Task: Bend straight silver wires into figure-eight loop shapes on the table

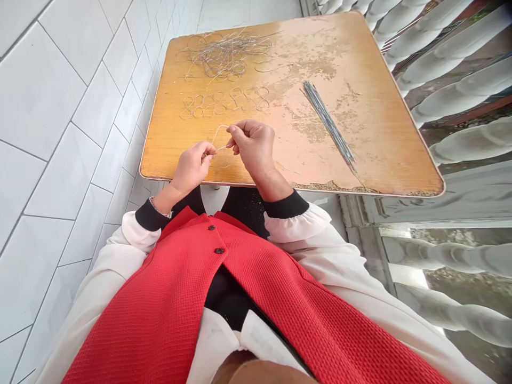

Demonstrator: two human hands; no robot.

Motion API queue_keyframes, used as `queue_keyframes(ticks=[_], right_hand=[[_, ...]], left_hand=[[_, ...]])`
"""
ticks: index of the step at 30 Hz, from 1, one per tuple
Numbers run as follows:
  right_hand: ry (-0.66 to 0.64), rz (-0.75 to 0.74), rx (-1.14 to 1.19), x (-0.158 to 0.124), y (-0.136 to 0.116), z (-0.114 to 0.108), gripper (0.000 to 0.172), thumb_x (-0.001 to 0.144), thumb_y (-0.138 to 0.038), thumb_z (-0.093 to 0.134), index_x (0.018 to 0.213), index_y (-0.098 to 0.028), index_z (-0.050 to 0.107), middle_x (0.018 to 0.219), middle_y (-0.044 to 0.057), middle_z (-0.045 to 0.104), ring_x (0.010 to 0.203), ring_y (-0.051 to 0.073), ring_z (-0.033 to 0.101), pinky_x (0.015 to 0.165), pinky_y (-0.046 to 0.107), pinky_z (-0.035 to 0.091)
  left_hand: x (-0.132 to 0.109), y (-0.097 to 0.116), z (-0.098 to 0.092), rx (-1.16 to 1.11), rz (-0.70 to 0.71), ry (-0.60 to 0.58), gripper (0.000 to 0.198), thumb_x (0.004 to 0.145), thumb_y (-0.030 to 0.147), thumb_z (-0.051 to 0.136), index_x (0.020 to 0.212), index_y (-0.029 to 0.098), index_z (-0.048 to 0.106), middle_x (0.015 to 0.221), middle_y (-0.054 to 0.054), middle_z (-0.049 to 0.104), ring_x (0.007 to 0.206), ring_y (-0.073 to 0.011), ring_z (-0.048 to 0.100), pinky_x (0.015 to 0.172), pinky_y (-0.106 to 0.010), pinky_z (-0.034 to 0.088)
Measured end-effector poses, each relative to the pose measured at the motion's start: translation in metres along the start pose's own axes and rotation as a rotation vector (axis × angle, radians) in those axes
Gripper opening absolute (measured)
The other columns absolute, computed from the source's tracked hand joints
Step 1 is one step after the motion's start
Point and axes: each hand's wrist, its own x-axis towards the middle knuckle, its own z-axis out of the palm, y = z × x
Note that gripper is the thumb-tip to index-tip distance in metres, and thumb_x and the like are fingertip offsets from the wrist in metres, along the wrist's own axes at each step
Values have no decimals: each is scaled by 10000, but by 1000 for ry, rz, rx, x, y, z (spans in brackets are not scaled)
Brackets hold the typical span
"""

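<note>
Worn wooden table (380,133) with wire shapes on it, beside a white tile wall (72,160).
Both hands hold one bent wire (218,136) near the middle of the frame. The left hand (193,168) and right hand (252,146) each pinch it, fingers pressed together on the wire. Above them lie a row of curly wire loops (222,102) and a messy wire pile (228,53). A straight wire bundle (328,120) lies to the right.

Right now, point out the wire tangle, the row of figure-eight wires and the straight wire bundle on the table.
Wire tangle (228,55), head view, middle of the heap.
Row of figure-eight wires (221,103), head view, middle shape of the row.
Straight wire bundle (328,124), head view, middle of its length.
</note>
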Motion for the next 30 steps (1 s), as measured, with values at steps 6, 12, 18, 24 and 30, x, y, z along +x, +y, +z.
queue_keyframes(ticks=[6,12,18,24,30], right_hand=[[120,-26,8,-9,4,2,308,944,-473,680,798,-209,619,574,-49,611,476,90,600,481,192,483],[106,73,70,-13,0,0,273,932,-383,711,768,-203,588,530,-68,585,414,68,556,415,157,430],[-16,257,231,-19,-8,3,249,910,-270,736,733,-179,585,504,-57,587,376,51,509,371,139,400],[-7,202,184,-12,-8,-2,261,907,-290,750,745,-187,574,530,-44,596,399,70,533,399,166,437],[-40,248,178,-9,-12,-3,267,882,-174,754,677,-177,584,463,-62,540,341,44,433,334,144,342]], left_hand=[[-2,6,-4,-448,-461,-213,121,924,162,648,809,141,618,709,11,651,526,-23,510,485,-155,352],[-10,9,-3,-498,-288,-106,150,859,74,704,806,161,594,780,15,719,606,-26,610,604,-154,465],[-11,-2,4,-278,-4,137,150,923,222,697,833,199,580,856,19,746,765,-71,718,793,-225,556],[-17,-6,-1,-309,50,36,230,888,383,743,879,206,596,841,7,738,758,-96,710,775,-250,558],[-15,-15,-12,-27,157,68,328,939,485,649,756,224,573,694,19,620,636,-103,575,725,-259,500]])
